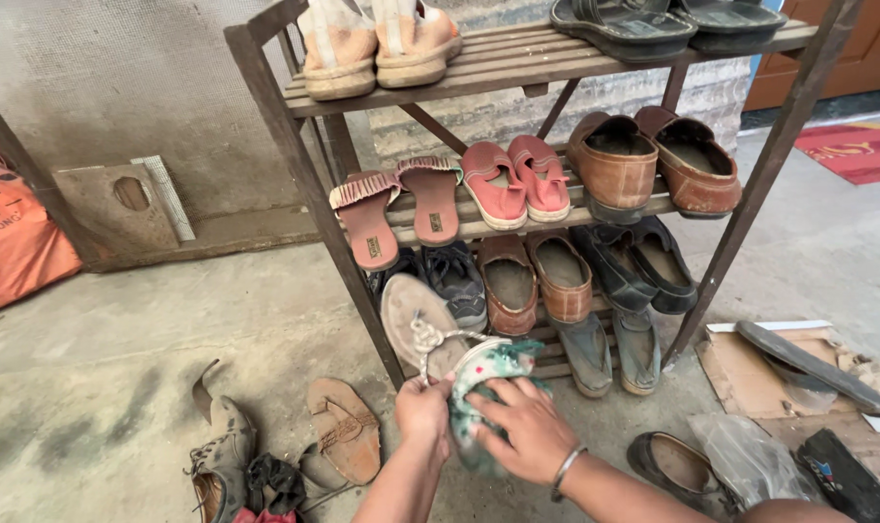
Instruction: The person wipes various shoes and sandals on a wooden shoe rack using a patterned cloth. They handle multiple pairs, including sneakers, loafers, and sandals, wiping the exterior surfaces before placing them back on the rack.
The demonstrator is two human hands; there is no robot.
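Lower centre of frame: left hand (423,412) clenched around the strap end of a sandal (416,324), sole turned up, toe resting against the lowest shelf of the rack (294,165). Right hand (529,431) pressed flat, fingers spread, on a green patterned cloth (488,373) bunched over the sandal's heel end; metal bangle (563,470) on that wrist.

Rack fills centre and top of frame. Top shelf: tan shoes (377,44) left, dark sandals (667,21) right. Middle shelf: maroon slippers (401,208), red shoes (517,179), brown loafers (653,160). Lower shelves: dark and brown pairs, crowded.

Floor, lower left: worn shoe (222,455) and flat brown sandal (348,431), near each other. Lower right: cardboard (750,373), plastic bag (745,455), single dark shoe (677,465).
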